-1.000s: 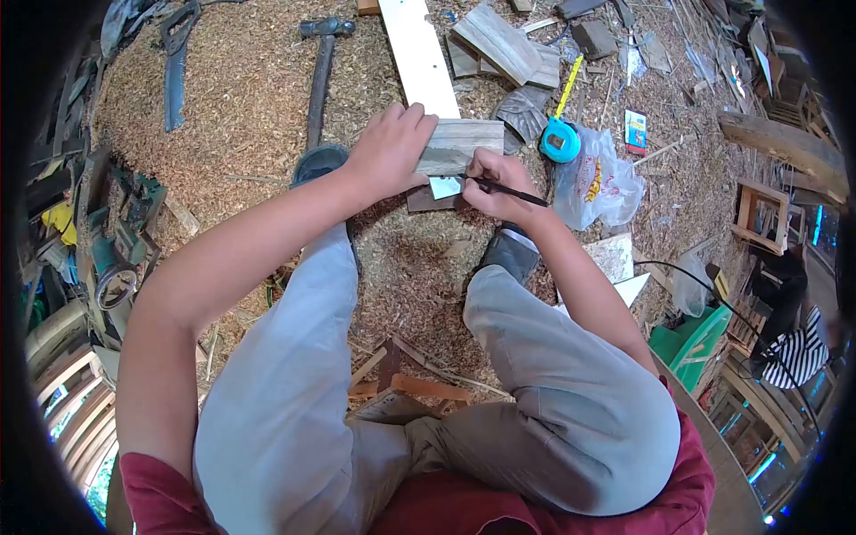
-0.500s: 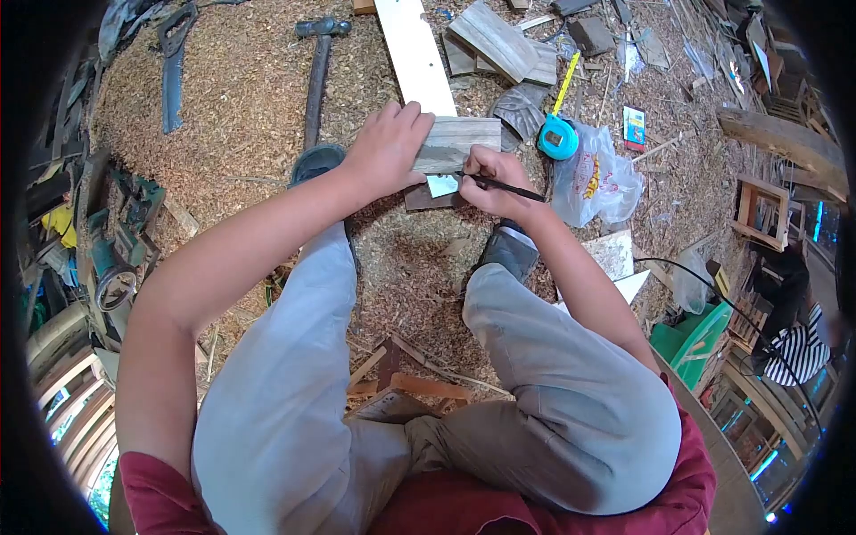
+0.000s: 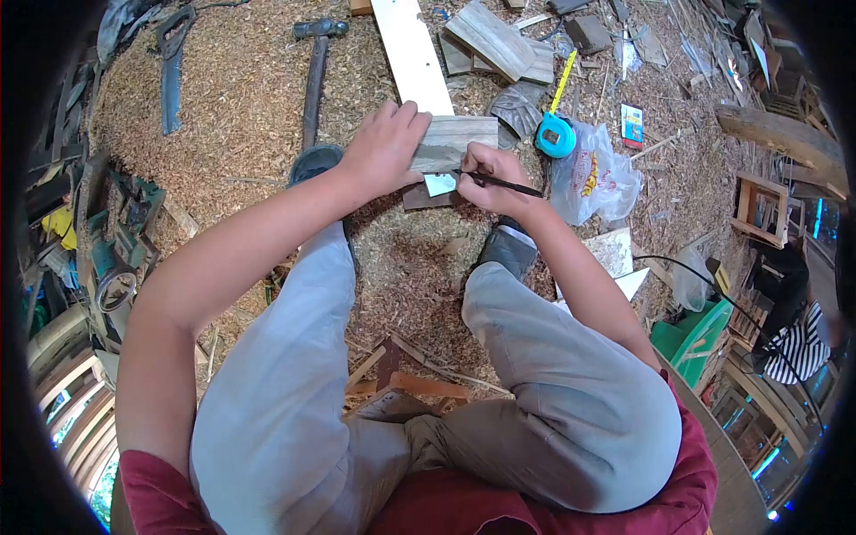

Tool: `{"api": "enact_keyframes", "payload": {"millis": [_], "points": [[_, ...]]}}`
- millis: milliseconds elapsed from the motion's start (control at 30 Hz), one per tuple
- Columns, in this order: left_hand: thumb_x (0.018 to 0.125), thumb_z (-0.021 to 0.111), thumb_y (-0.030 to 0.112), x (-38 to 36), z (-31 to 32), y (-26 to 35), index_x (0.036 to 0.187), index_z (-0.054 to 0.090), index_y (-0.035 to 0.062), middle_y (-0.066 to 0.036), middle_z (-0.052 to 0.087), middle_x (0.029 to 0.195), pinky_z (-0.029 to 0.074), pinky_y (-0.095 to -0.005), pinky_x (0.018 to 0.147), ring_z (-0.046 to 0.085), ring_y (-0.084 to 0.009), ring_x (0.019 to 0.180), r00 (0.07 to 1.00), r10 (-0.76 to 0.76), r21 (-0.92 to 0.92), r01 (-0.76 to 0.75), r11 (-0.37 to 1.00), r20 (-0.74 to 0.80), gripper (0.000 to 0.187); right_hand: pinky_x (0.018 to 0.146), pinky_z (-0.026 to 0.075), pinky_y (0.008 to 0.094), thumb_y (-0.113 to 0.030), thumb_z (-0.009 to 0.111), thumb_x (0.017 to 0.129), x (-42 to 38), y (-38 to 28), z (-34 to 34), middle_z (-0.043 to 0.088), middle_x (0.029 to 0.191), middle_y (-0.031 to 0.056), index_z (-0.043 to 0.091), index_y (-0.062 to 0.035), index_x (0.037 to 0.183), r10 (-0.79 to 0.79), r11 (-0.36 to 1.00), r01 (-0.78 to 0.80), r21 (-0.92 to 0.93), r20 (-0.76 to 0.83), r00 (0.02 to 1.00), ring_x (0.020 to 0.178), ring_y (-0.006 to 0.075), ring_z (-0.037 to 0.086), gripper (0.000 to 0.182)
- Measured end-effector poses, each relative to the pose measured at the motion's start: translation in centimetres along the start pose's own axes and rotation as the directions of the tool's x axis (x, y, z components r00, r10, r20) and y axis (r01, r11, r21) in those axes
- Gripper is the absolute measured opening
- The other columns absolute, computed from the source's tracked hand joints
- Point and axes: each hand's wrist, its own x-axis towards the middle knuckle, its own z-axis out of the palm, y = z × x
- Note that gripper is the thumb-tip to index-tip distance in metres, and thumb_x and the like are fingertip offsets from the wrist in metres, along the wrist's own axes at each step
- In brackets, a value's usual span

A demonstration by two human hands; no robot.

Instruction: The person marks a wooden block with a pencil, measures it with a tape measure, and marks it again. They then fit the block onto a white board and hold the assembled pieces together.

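My left hand [image 3: 383, 152] grips the left end of a short grey wood-grained board [image 3: 459, 131], its fingers over the top side and its thumb at the near edge. Between the fingers of my right hand [image 3: 489, 176] is a slim black pencil or pen [image 3: 508, 185], its tip at the board's near edge. A small white piece, perhaps paper [image 3: 440, 185], shows just below that edge, between my hands. Under it lies a dark brown block [image 3: 426, 198]. What supports the board is mostly hidden.
Beyond the board lie a long pale plank [image 3: 412, 58], a hammer [image 3: 314, 80], a handsaw [image 3: 171, 76] and offcuts [image 3: 490, 37]. To the right are a turquoise tape measure [image 3: 555, 136] and a plastic bag [image 3: 593, 178]. Wood shavings cover the ground. Another person's striped sleeve [image 3: 798, 348] shows far right.
The view has shifted very slightly. Both hands keep nearly the same place on and beside the board, with the black pencil or pen still at its near edge.
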Motion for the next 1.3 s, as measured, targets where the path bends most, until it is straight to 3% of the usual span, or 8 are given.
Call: {"api": "enact_keyframes", "payload": {"millis": [433, 567, 633, 667, 767, 933, 1133, 1300], "points": [[0.068, 0.100, 0.029, 0.0, -0.1, 0.1, 0.147, 0.057, 0.0049, -0.014, 0.057, 0.133, 0.051, -0.0491, 0.107, 0.057, -0.0363, 0.126, 1.000, -0.007, -0.013, 0.007, 1.000, 0.017, 0.093, 0.060, 0.050, 0.0345, -0.015, 0.075, 0.087, -0.1, -0.3, -0.2, 0.066, 0.072, 0.0085, 0.060, -0.0030, 0.089, 0.015, 1.000, -0.015, -0.009, 0.015, 1.000, 0.063, 0.0163, 0.062, 0.019], [0.062, 0.104, 0.036, 0.0, -0.1, -0.8, 0.149, 0.052, 0.0037, -0.016, 0.056, 0.135, 0.049, -0.0515, 0.113, 0.055, -0.0406, 0.134, 0.998, -0.043, -0.177, 0.035, 0.984, -0.042, 0.107, 0.063, 0.051, 0.0294, -0.007, 0.066, 0.102, -0.3, -1.3, 0.1, 0.069, 0.084, 0.0024, 0.061, -0.0025, 0.106, 0.181, 0.865, -0.034, 0.501, -0.247, 0.952, 0.069, 0.0090, 0.062, 0.008], [0.060, 0.105, 0.038, -0.6, 0.2, -1.4, 0.151, 0.049, 0.0035, -0.018, 0.056, 0.137, 0.047, -0.0532, 0.116, 0.053, -0.0429, 0.138, 0.992, -0.066, -0.214, 0.042, 0.976, -0.109, 0.113, 0.067, 0.052, 0.0307, -0.005, 0.066, 0.103, 0.2, -0.2, -0.5, 0.069, 0.088, 0.0061, 0.065, -0.0004, 0.113, 0.152, 0.933, 0.024, 0.359, -0.453, 0.878, 0.073, 0.0123, 0.066, 0.011], [0.059, 0.106, 0.039, -0.9, 0.4, -1.7, 0.152, 0.047, 0.0033, -0.018, 0.055, 0.138, 0.046, -0.0540, 0.118, 0.052, -0.0441, 0.140, 0.987, -0.079, -0.231, 0.044, 0.972, -0.141, 0.116, 0.073, 0.055, 0.0345, -0.006, 0.068, 0.104, 0.4, 0.4, -1.6, 0.070, 0.092, 0.0102, 0.070, -0.0001, 0.120, -0.017, 0.999, 0.035, 0.027, -0.513, 0.858, 0.078, 0.0180, 0.068, 0.017], [0.064, 0.104, 0.035, -1.6, 0.3, -1.6, 0.152, 0.045, 0.0002, -0.019, 0.056, 0.138, 0.049, -0.0522, 0.115, 0.056, -0.0416, 0.136, 0.996, -0.078, -0.193, 0.068, 0.979, -0.044, 0.112, 0.078, 0.056, 0.0380, -0.008, 0.069, 0.103, 0.7, 1.5, -2.5, 0.071, 0.096, 0.0129, 0.072, -0.0001, 0.119, -0.021, 0.983, -0.084, -0.161, -0.556, 0.831, 0.081, 0.0229, 0.069, 0.018], [0.070, 0.101, 0.029, -1.7, 0.7, -1.3, 0.149, 0.048, 0.0015, -0.021, 0.056, 0.136, 0.053, -0.0508, 0.110, 0.062, -0.0427, 0.129, 0.986, -0.161, -0.270, 0.165, 0.949, 0.037, 0.099, 0.085, 0.059, 0.0377, -0.031, 0.083, 0.096, 0.4, 3.9, -2.0, 0.078, 0.100, 0.0164, 0.070, 0.0052, 0.129, 0.226, 0.972, -0.197, 0.125, -0.291, 0.930, 0.091, 0.0261, 0.076, 0.050], [0.070, 0.101, 0.029, -1.8, 0.7, -0.6, 0.147, 0.049, 0.0029, -0.020, 0.057, 0.133, 0.054, -0.0515, 0.107, 0.063, -0.0425, 0.125, 0.988, -0.151, -0.262, 0.139, 0.955, -0.027, 0.096, 0.085, 0.059, 0.0342, -0.027, 0.086, 0.096, 0.0, 3.5, -1.1, 0.079, 0.104, 0.0134, 0.069, 0.0041, 0.132, 0.339, 0.938, -0.291, 0.189, -0.318, 0.885, 0.096, 0.0192, 0.077, 0.050], [0.076, 0.098, 0.030, -2.4, 0.7, -0.2, 0.144, 0.050, 0.0048, -0.019, 0.058, 0.130, 0.053, -0.0510, 0.104, 0.064, -0.0417, 0.122, 0.985, -0.117, -0.345, 0.066, 0.936, -0.128, 0.087, 0.087, 0.058, 0.0330, -0.019, 0.088, 0.095, -0.6, 2.2, -1.3, 0.077, 0.113, 0.0111, 0.066, 0.0007, 0.140, 0.267, 0.939, -0.169, 0.300, -0.325, 0.907, 0.100, 0.0164, 0.074, 0.054]]}}
